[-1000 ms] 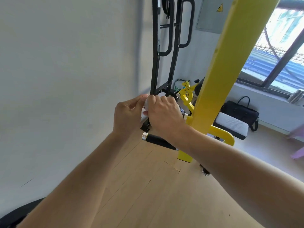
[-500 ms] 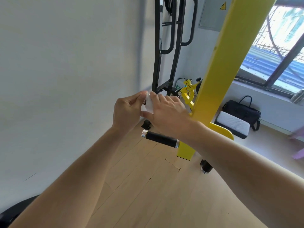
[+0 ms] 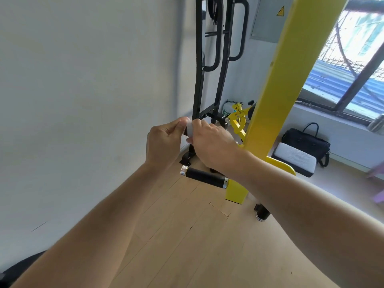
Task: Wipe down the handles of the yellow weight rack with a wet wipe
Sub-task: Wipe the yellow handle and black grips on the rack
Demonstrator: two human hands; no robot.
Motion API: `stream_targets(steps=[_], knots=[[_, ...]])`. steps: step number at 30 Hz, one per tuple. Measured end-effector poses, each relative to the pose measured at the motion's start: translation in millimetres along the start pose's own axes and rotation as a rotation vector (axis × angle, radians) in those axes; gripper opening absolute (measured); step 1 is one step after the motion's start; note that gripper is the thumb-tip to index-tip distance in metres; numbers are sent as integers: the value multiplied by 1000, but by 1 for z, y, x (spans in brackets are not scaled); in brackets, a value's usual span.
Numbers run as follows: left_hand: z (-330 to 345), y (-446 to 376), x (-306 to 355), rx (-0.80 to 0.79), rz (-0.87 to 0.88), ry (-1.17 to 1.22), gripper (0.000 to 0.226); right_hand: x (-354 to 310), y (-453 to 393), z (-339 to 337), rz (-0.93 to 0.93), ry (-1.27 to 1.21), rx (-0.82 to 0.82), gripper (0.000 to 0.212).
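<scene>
Both hands are raised in the middle of the view and meet around a small white wet wipe (image 3: pixel 189 129). The left hand (image 3: pixel 164 142) pinches the wipe from the 9 o'clock side with curled fingers, and the right hand (image 3: pixel 212 146) pinches it from the 3 o'clock side, also with bent fingers. The wipe is mostly hidden between the fingertips, so its shape I cannot tell. It is held in the air, above the handle and not touching it.

The handle (image 3: pixel 204 176) is a black grip with silver rings at both ends. It lies at 6 o'clock from the hands, just under the right wrist, and sticks out toward 9 o'clock from the yellow weight rack (image 3: pixel 276 96). The thick yellow post of the rack goes up toward 1 o'clock.

Behind the hands, at 12 o'clock, a black metal frame (image 3: pixel 199 65) stands against the white wall (image 3: pixel 83 100). At 3 o'clock, a black bag (image 3: pixel 307 142) and a white cushion (image 3: pixel 295 156) are on the wooden floor (image 3: pixel 187 246) below the window (image 3: pixel 353 59).
</scene>
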State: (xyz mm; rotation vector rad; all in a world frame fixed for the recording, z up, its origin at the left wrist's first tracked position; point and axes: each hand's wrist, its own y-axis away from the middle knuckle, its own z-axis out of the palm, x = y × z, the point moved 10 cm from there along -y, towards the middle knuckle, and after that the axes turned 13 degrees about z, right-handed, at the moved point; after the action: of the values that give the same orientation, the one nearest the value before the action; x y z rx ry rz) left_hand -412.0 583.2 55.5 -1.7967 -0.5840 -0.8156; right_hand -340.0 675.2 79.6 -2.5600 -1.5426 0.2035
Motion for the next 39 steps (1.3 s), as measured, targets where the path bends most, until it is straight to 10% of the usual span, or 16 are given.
stream_targets(steps=[9, 17, 25, 34, 39], knots=[[8, -2, -9, -5, -104, 19, 31, 40, 32, -12, 103, 655, 10, 31], [5, -2, -6, -13, -49, 22, 27, -12, -6, 1, -33, 251, 96, 29], [1, -1, -5, 31, -28, -19, 33, 36, 32, -3, -23, 734, 31, 41], [3, -3, -1, -7, 6, -6, 24, -10, -9, 3, -56, 189, 127, 33], [-1, -5, -3, 30, -41, -59, 29, 18, 15, -6, 52, 500, 83, 34]])
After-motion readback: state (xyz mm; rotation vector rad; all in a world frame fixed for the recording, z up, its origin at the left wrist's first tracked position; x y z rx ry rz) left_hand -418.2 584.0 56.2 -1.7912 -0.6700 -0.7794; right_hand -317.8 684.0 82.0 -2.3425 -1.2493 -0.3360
